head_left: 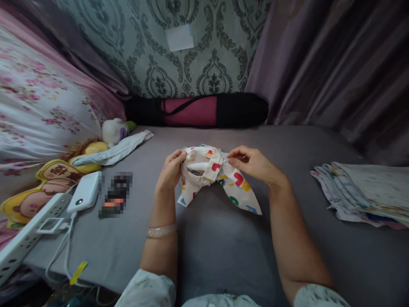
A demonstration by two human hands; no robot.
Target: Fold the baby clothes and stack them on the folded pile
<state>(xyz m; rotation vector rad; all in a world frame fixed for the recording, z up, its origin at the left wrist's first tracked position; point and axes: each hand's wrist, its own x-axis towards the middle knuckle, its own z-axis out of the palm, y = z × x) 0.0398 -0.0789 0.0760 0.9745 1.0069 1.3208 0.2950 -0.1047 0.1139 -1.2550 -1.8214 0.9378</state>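
A white cloth bib with a colourful letter print is held up between my hands over the grey bed sheet. Its neck part forms a loop, and two pointed ends hang down below. My left hand pinches the left edge of the loop, thumb on top. At the upper right of the loop, my right hand grips the fabric between thumb and fingers. Its other fingers are curled, and part of the cloth there is hidden.
Folded cloths lie stacked at the right. Along the wall rests a black and pink long bag. On the left are a white power bank, a power strip, cables, a blurred dark object, a pale cloth and plush toys.
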